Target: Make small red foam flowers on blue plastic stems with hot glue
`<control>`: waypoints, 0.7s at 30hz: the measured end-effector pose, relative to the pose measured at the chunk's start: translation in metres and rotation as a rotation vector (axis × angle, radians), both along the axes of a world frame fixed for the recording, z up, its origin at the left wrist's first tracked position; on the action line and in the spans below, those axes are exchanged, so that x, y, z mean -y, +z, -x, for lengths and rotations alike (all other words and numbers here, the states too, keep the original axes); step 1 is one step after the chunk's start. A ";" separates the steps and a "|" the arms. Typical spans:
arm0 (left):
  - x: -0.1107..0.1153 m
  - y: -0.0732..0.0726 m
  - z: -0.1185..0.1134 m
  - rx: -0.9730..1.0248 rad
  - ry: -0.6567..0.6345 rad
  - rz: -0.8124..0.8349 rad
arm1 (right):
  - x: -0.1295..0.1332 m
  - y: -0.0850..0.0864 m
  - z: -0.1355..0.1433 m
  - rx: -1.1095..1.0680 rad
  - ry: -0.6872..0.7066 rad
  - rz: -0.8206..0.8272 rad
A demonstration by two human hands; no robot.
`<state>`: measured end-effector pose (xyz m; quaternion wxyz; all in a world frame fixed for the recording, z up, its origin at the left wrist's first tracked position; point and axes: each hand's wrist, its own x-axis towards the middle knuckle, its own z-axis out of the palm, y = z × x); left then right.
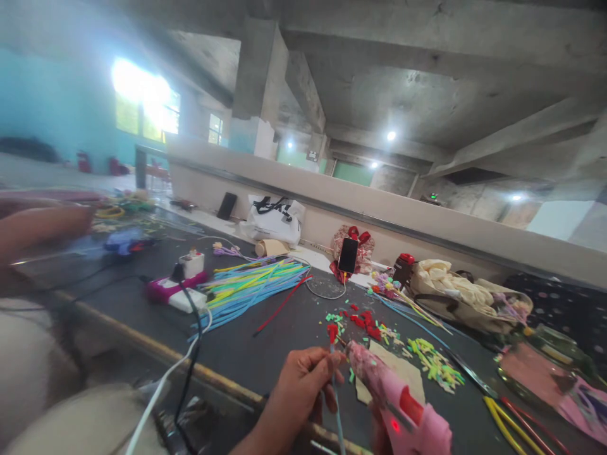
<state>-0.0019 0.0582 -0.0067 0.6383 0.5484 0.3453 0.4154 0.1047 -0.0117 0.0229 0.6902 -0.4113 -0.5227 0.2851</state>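
Note:
My left hand (308, 385) pinches a pale blue stem (338, 414) that stands upright and carries a small red piece (332, 332) at its top. Close on its right is a pink glue gun (401, 404) with a red light on its side, its nozzle pointing toward the stem just under the red piece. My right hand (378, 423) is wrapped round the glue gun's handle, mostly hidden behind the gun. Under the gun lies a beige sheet (396, 373). Red bits (366, 322) and yellow-green clippings (434, 363) lie beyond the hands.
Blue and yellow stems (256, 287) lie left of centre, beside a power strip (183, 294) with cables. A phone (348, 254) leans at the back. At right are a fabric basket (465, 303), a glass jar (540, 363) and yellow-handled pliers (496, 414). Another person's arm (42, 230) reaches in at left.

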 end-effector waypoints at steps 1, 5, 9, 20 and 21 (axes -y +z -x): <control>0.000 0.000 0.000 -0.007 0.003 -0.007 | -0.005 -0.001 0.000 0.009 -0.002 -0.004; 0.001 -0.001 0.000 -0.020 0.011 -0.013 | -0.025 -0.005 0.001 0.020 -0.001 0.006; 0.000 -0.003 -0.001 -0.014 0.008 -0.020 | -0.037 -0.012 0.001 0.030 0.006 0.019; -0.002 -0.003 -0.001 -0.049 0.023 -0.040 | -0.025 -0.022 -0.001 0.081 0.051 0.048; -0.002 -0.004 -0.001 -0.052 0.025 -0.038 | -0.026 -0.021 -0.001 0.084 0.051 0.048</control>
